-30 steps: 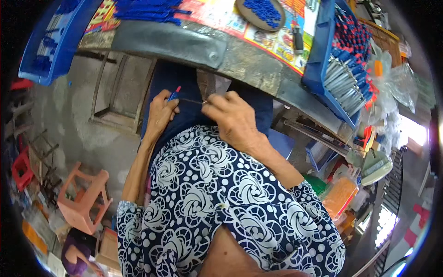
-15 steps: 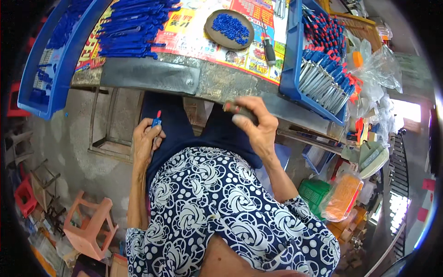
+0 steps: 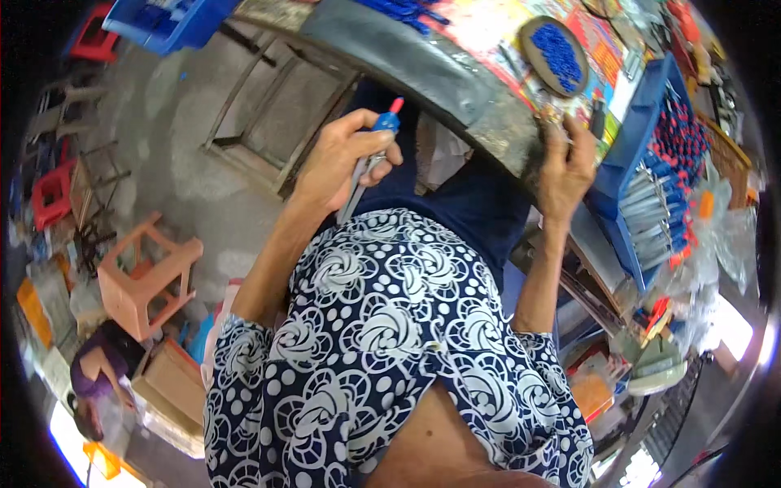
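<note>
Left hand (image 3: 338, 167) fingers pinching blue-capped compass (image 3: 370, 159) over lap; right hand (image 3: 565, 167) fingers curled on counter (image 3: 455, 77) edge.

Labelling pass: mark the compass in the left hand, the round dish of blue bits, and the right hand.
compass (image 3: 368, 167), head view, on its metal legs below the blue top.
round dish (image 3: 541, 37), head view, on its grey rim.
right hand (image 3: 567, 167), head view, on the back of the hand.

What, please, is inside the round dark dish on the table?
The dish holds a heap of small blue pieces. Whatever lies beneath them, and the dish's bottom, is covered.
</note>
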A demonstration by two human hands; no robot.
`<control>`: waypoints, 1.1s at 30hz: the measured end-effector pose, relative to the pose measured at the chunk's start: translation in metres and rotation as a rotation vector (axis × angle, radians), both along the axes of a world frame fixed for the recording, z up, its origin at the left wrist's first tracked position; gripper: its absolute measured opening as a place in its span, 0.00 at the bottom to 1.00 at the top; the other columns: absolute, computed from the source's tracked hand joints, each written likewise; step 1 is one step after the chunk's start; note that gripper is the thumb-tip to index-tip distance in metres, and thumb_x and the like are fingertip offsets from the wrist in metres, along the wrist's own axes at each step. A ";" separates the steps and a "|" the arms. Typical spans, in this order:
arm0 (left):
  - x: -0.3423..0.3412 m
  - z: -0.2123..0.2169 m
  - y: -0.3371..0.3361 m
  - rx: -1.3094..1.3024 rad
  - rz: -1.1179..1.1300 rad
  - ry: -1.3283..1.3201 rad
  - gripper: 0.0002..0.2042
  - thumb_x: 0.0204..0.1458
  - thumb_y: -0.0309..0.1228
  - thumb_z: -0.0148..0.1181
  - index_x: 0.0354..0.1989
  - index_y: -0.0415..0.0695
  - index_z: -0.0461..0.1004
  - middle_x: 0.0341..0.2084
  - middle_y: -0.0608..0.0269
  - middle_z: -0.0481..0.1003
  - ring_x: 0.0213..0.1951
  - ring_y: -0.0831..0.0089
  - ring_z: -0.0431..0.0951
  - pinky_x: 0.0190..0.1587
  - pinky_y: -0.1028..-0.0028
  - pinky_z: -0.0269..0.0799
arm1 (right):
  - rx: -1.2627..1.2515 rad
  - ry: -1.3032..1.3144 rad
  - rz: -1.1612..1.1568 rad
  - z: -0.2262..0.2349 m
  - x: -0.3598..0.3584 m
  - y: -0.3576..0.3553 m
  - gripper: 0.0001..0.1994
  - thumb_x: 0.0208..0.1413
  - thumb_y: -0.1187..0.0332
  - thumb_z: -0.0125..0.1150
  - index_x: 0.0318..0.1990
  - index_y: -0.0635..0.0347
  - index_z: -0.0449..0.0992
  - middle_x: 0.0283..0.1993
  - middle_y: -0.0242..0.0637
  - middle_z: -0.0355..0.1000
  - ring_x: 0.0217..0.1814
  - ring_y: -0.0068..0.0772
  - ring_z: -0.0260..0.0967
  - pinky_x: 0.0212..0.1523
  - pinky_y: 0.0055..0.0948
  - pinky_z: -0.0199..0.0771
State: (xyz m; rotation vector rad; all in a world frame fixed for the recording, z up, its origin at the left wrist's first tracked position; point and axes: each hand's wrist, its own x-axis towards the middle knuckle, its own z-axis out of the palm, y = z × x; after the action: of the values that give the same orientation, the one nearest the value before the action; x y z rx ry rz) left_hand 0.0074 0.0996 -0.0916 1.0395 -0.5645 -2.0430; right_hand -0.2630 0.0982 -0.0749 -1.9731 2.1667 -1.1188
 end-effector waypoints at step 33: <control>0.017 -0.013 0.001 -0.040 0.003 0.087 0.08 0.49 0.32 0.54 0.32 0.40 0.66 0.18 0.57 0.71 0.13 0.80 0.65 0.12 0.83 0.50 | 0.020 -0.552 -0.134 0.057 0.012 -0.004 0.22 0.50 0.68 0.55 0.52 0.68 0.63 0.28 0.30 0.65 0.24 0.15 0.57 0.24 0.15 0.57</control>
State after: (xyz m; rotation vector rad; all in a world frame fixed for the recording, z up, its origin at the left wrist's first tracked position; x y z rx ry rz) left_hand 0.0244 0.1004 -0.1047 0.9230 -0.5564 -2.0555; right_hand -0.2513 0.0940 -0.0182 -1.3079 2.0065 -1.4378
